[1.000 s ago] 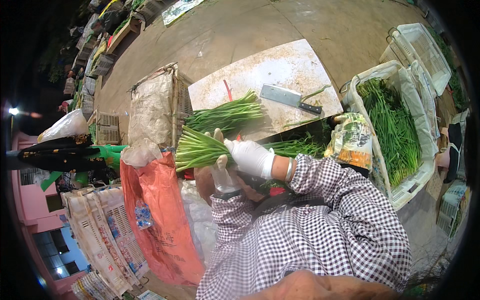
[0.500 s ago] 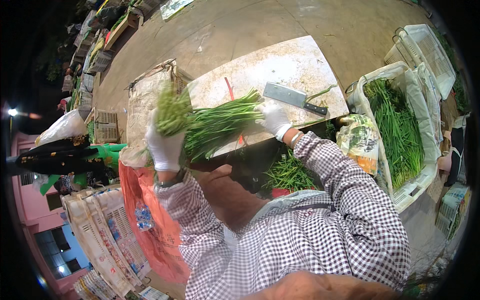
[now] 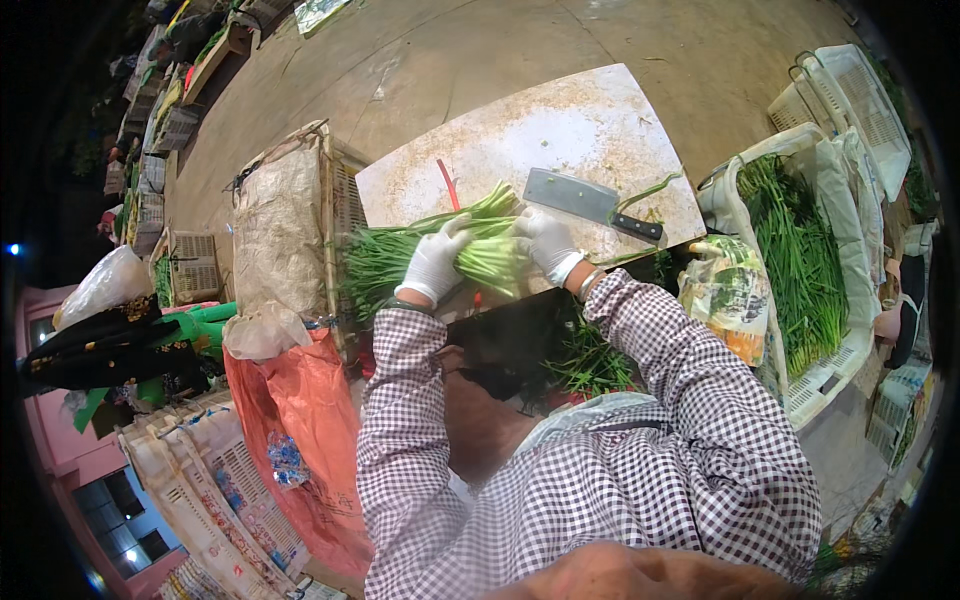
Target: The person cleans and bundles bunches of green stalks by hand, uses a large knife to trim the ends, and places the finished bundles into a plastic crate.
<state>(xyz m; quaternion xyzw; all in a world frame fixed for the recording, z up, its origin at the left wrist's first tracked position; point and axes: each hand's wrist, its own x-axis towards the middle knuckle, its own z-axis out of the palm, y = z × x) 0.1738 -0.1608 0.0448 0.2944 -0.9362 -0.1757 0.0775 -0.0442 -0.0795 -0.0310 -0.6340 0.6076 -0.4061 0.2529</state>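
Observation:
My left hand (image 3: pixel 435 262), in a white glove, is closed around a bunch of garlic chives (image 3: pixel 492 262) over the white board (image 3: pixel 610 125). Its pale stalk ends point right and look slightly blurred; the green leaves (image 3: pixel 372 265) trail off to the left. Behind it, more chives (image 3: pixel 488 204) lie on the board with their pale ends also to the right. My right hand (image 3: pixel 548 243), gloved too, has its fingers bent together at the stalk ends, the tips partly hidden. Beyond it lies a cleaver (image 3: pixel 570 194) with a black handle. A red strip (image 3: pixel 448 186) sticks out behind the chives.
At the right stands a white crate (image 3: pixel 800 405) full of chives, with a printed bag (image 3: pixel 728 290) beside it. Loose green leaves (image 3: pixel 590 360) lie below the board. To the left are a sack-covered crate (image 3: pixel 280 225) and a large red bag (image 3: pixel 315 440).
My left hand has swung its bunch from the left onto the board, turning the pale ends rightward beside the other chives. My right hand has stayed near the stalk ends.

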